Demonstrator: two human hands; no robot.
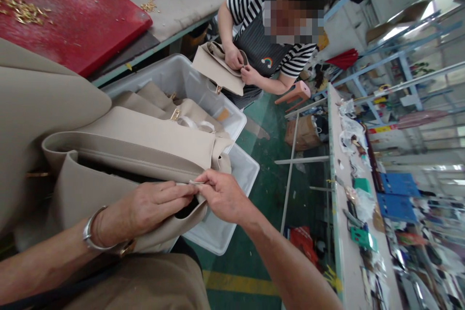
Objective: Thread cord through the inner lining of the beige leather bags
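Observation:
A beige leather handbag [138, 150] lies across my lap, its open top edge toward me. My left hand [152, 206], a silver bracelet on its wrist, rests on the bag's rim with fingers closed on the edge. My right hand [221, 193] pinches a small part at the same rim, fingertips meeting those of the left hand. What is pinched is too small to name.
A translucent plastic bin [181, 75] beside me holds more beige bags. A red board [80, 14] with gold hardware pieces lies on the table at upper left. A person in a striped shirt [254, 0] sits opposite, working on another beige bag [218, 68]. A cluttered workbench [348, 164] runs along the right.

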